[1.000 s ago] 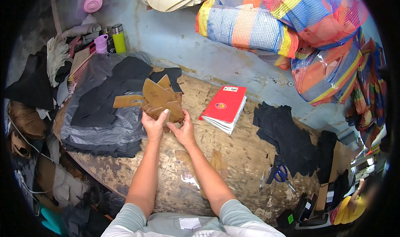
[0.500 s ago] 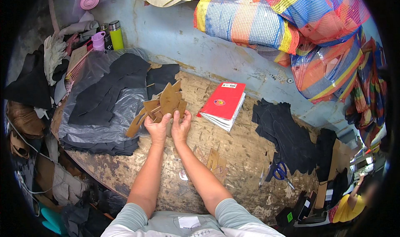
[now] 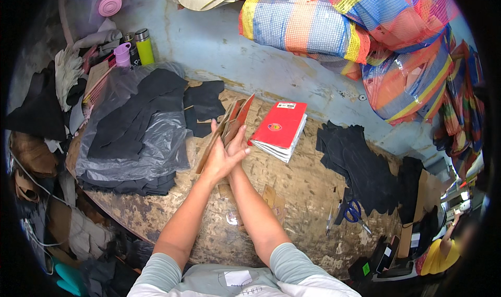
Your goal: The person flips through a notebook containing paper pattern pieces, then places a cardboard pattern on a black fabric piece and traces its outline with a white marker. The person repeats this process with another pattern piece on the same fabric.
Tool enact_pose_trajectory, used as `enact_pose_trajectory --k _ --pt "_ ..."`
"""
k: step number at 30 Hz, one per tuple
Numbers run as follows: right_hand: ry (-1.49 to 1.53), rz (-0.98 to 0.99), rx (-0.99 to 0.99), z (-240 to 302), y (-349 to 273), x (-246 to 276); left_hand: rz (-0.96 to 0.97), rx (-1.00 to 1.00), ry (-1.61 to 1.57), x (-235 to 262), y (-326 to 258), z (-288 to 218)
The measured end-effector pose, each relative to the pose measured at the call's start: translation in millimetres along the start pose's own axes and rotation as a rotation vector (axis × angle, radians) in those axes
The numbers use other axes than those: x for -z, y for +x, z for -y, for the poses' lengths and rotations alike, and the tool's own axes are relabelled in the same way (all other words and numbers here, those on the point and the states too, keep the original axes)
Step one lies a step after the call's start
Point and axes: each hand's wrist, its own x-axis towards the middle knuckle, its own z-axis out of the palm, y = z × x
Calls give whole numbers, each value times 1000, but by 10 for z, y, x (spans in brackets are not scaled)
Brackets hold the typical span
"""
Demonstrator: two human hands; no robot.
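My left hand [image 3: 217, 164] and my right hand [image 3: 237, 143] are together above the middle of the table, the wrists nearly crossing. Between them they grip a bundle of flat brown cut pieces [image 3: 237, 118], like stiff card patterns, tilted and seen almost edge-on. One long piece sticks out on the left side of the bundle. Some of my fingers are hidden behind the pieces and behind each other. Just right of the hands lies a red-covered book [image 3: 279, 125]. More flat brown pieces [image 3: 270, 197] rest on the table beside my right forearm.
On the left, dark cut sheets [image 3: 138, 109] lie over clear plastic [image 3: 162, 145]. At right are another dark pile [image 3: 360, 166], blue-handled scissors [image 3: 353, 211] and pens [image 3: 331, 216]. Checked mesh bags [image 3: 308, 28] hang by the wall. A person in yellow [image 3: 438, 258] is at far right.
The brown pieces have turned from a spread fan facing me to a nearly edge-on bundle. My hands have shifted slightly right and closer together, left overlapping right.
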Motion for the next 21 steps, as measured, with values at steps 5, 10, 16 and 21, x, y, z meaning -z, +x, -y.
enact_pose_trajectory --k 5,10,16,21 --pt "319 63 -210 64 71 59 10 -70 354 -3 -251 -118" --pt "290 48 -185 72 5 78 -386 189 -382 45 -304 -4" --pt "326 151 -240 296 -78 280 118 291 352 574 -182 7" --pt "-65 344 -85 520 -251 388 723 163 600 632 -180 -186"
